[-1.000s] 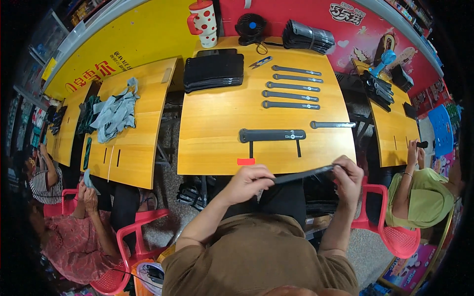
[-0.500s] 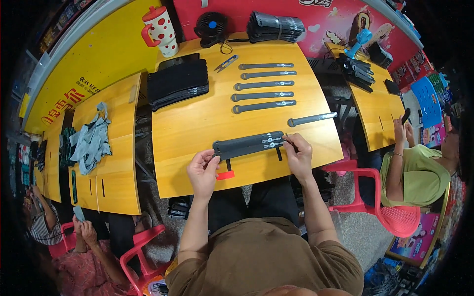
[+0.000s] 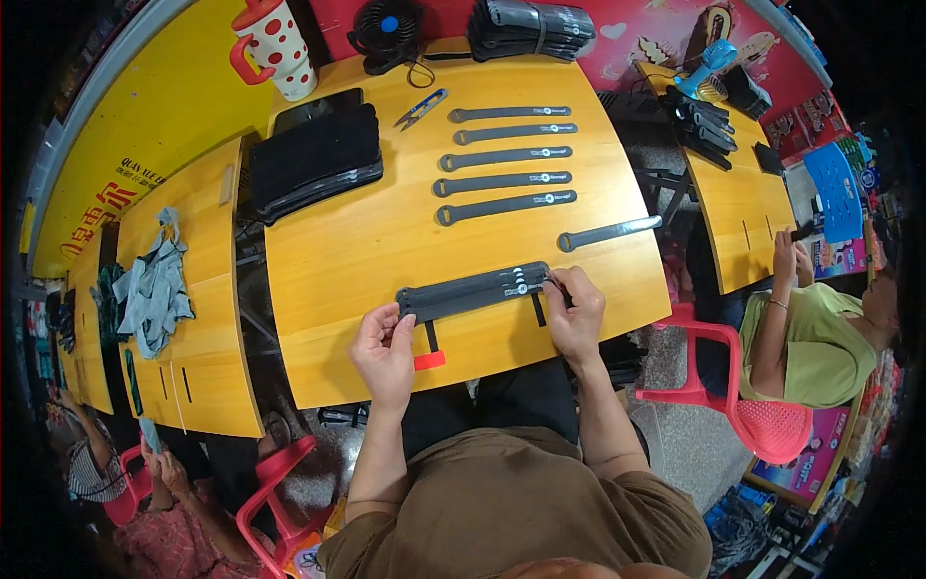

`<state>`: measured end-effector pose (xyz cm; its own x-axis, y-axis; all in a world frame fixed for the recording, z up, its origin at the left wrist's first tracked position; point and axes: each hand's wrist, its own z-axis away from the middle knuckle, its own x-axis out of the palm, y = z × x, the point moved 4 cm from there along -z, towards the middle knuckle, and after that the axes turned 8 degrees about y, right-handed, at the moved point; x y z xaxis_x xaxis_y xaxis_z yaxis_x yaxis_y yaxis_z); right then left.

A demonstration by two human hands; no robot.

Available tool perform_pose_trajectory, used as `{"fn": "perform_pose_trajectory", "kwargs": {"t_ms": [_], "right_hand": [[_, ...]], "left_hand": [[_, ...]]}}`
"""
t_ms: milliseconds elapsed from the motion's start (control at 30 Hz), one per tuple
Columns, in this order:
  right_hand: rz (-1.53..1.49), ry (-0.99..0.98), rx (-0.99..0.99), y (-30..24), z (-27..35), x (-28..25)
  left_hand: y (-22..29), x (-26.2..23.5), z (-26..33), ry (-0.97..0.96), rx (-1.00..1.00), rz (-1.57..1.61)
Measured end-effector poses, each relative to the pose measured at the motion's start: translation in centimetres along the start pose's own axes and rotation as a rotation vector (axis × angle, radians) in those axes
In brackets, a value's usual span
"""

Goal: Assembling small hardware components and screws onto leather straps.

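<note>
Several dark grey cable straps (image 3: 471, 294) lie overlapped in a flat bundle near the front of my yellow table, their white-printed ends fanned at the right. My left hand (image 3: 386, 355) pinches the bundle's left end between thumb and fingers. At the right end, my right hand (image 3: 575, 314) grips the straps, its fingertips partly hidden behind them. A red tab (image 3: 429, 361) on the table sits just below my left fingers, beside a dark slot. One loose strap (image 3: 608, 234) lies apart, beyond my right hand. Farther back, several more straps (image 3: 505, 182) rest in a spaced row.
Thread snips (image 3: 422, 109) lie beside a stack of black straps (image 3: 318, 159) at the back left. A dotted tumbler (image 3: 280, 58), a small fan (image 3: 386, 34) and a tied bundle (image 3: 531, 29) stand along the back. People work at tables on both sides.
More printed ends now show fanned out at the bundle's right end. Both hands keep hold of it. The whole view has shifted slightly.
</note>
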<state>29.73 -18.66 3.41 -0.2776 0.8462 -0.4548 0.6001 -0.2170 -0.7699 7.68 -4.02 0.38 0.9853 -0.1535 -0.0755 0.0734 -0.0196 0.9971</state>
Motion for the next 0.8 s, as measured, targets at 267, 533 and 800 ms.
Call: {"fn": "perform_pose_trajectory", "kwargs": {"t_ms": [267, 533, 800], "right_hand": [[0.017, 0.014, 0.031, -0.05, 0.02, -0.04], [0.011, 0.041, 0.053, 0.27, 0.14, 0.15], [0.037, 0.012, 0.06, -0.03, 0.06, 0.27]], "left_hand": [[-0.04, 0.11, 0.08, 0.036, 0.002, -0.051], [0.13, 0.16, 0.05, 0.053, -0.012, -0.076], [0.57, 0.26, 0.03, 0.049, 0.052, -0.048]]}}
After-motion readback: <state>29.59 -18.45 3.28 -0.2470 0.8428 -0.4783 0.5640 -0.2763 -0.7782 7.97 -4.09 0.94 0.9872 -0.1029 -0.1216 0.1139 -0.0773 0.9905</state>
